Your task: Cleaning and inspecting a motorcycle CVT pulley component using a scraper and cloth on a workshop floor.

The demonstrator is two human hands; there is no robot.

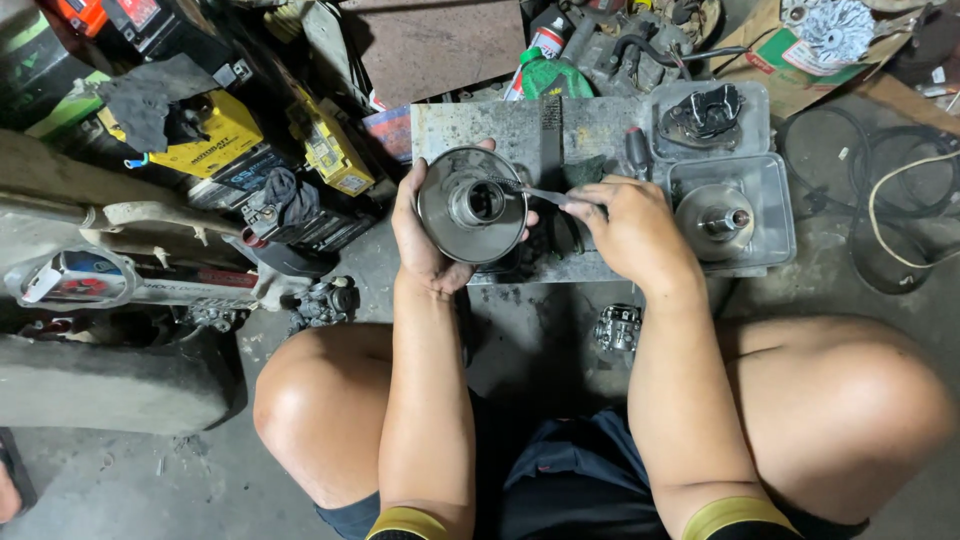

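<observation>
My left hand (pixel 418 245) grips a round metal pulley disc (pixel 471 204) with a hollow central hub, held face up in front of my knees. My right hand (pixel 630 228) pinches a thin metal tool (pixel 540 194) whose tip reaches toward the disc's hub. Both hands hover over a dirty grey metal slab (pixel 500 125) on the floor.
Two clear plastic trays sit right of the slab: one (pixel 760 120) holds a dark engine part, the other (pixel 775 205) a cone-shaped metal pulley half. Yellow batteries (pixel 215 135), rags and parts crowd the left. Cables (pixel 900 210) coil at right. A small carburettor-like part (pixel 617 328) lies between my knees.
</observation>
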